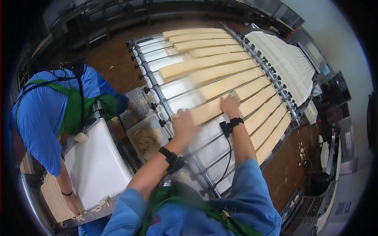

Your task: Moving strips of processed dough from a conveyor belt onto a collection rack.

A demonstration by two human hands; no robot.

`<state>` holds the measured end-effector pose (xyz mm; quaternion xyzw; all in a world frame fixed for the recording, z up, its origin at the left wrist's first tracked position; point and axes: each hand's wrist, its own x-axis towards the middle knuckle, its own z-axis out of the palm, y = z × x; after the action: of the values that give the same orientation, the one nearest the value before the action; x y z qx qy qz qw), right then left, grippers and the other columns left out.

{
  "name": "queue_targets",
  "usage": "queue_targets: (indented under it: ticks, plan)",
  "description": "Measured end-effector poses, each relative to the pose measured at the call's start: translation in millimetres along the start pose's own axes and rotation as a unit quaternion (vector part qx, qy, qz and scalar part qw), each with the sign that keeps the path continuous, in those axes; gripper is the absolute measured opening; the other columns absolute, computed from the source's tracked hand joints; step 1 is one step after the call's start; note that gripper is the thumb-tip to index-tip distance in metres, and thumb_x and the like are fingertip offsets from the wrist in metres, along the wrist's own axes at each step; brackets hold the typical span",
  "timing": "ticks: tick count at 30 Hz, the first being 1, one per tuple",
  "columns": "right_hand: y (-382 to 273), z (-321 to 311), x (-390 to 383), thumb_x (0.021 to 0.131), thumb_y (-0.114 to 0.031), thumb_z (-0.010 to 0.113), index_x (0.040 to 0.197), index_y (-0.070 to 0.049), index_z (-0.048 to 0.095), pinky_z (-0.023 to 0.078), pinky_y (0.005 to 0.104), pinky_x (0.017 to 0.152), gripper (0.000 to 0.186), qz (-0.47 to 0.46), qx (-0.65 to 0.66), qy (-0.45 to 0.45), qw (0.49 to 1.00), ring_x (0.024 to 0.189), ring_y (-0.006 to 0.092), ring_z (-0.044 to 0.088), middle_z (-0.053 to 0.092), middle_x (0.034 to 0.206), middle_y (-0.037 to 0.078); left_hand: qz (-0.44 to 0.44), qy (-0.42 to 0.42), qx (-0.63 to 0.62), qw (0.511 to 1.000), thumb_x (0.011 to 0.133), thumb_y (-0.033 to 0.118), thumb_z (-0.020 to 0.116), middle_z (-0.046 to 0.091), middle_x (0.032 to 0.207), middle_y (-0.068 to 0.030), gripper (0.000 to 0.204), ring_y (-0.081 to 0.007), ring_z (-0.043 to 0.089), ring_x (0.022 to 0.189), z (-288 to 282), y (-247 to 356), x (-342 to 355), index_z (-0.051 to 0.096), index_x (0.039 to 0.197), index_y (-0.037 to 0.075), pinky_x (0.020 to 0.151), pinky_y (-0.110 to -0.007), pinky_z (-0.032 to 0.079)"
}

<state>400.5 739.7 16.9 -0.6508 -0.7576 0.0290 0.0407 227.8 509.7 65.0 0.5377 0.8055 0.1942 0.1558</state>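
Note:
Both hands are on one long pale-yellow block [208, 111], smooth and bar-shaped, lying across a white conveyor lane. My left hand [184, 125], smeared by motion, grips its left end near the metal rail. At the block's right end my right hand [230, 106] is closed over the edge, where another pale-yellow block [249, 89] begins in line. What the blocks are made of I cannot tell for sure. Each of my wrists wears a black band with a small device; a cable runs from the right one.
Dark rods divide the white conveyor [177, 89] into lanes holding several rows of blocks. Along its left side runs a metal rail [155, 88] with black knobs. A bin [147, 137] of pale scraps stands beside it. At left, a co-worker [43, 102] bends over a white surface [96, 165].

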Motion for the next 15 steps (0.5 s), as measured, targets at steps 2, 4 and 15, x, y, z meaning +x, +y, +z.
queue_targets:
  ticks: [2,4,15]
  plan:
    - [4,-4,-9,0.097,-0.045,0.066,0.137,0.005,0.058,0.041,0.0586,0.109,0.065,-0.038,-0.023,0.118,0.992,0.13,0.0447,0.054,0.058,0.139,0.029,0.063,0.065,-0.053,0.994,0.083,0.031,0.083,0.048,0.133,-0.0251,0.081,-0.0446,0.063,0.11,26,10,8,0.046,0.148,0.001,0.094,-0.05,0.055]
    - [5,-5,-26,0.096,-0.043,0.068,0.139,0.005,0.058,0.038,0.0589,0.11,0.065,-0.077,-0.048,0.23,0.969,0.131,0.0445,0.052,0.058,0.138,0.028,0.041,0.052,-0.148,0.987,0.085,0.026,0.08,0.047,0.135,-0.0245,0.078,-0.0441,0.062,0.113,43,16,15,0.044,0.151,0.003,0.096,-0.05,0.054]
    - [-50,31,-132,0.099,-0.044,0.063,0.164,-0.005,0.034,0.013,0.0729,0.122,0.082,-0.292,0.027,0.056,0.954,0.158,0.0472,0.021,0.029,0.167,0.03,-0.029,0.124,-0.338,0.932,0.084,-0.006,0.062,0.048,0.141,-0.0195,0.068,-0.0441,0.058,0.122,38,-23,-1,0.052,0.148,0.012,0.101,-0.049,0.053]
